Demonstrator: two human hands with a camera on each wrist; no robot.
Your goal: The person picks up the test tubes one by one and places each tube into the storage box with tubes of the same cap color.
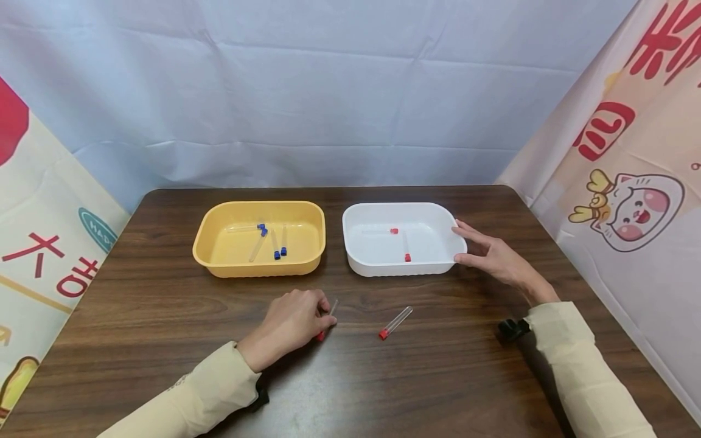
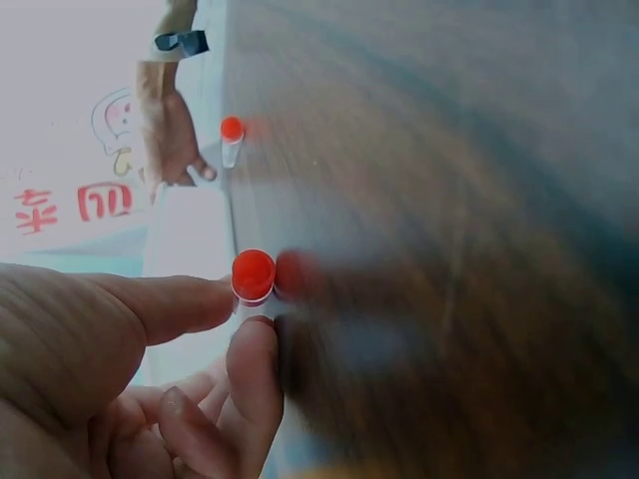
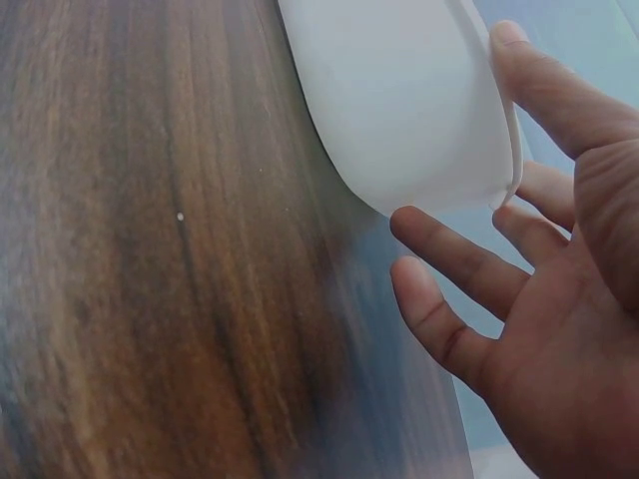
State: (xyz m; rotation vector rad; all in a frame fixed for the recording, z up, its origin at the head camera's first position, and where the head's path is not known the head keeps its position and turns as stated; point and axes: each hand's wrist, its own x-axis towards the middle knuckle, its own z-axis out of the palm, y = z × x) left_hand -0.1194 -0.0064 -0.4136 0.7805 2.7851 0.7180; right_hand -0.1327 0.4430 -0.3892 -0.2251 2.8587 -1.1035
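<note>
My left hand (image 1: 296, 319) is low over the table and pinches a test tube with a red cap (image 2: 254, 274) between thumb and finger. The tube's clear end pokes out past the fingertips in the head view. To its right, another red-capped test tube (image 1: 395, 323) lies on the table. My right hand (image 1: 495, 258) touches the right end of a white basin (image 1: 405, 269), fingers spread along its rim and outer wall. Inside that basin lie two red-capped tubes (image 1: 406, 246).
A yellow basin (image 1: 257, 271) stands left of the white one, holding several blue-capped test tubes (image 1: 276, 246). Both basins are near the back of the brown wooden table (image 1: 361, 389). A pale cloth (image 1: 328, 91) hangs behind, with printed cloths at both sides.
</note>
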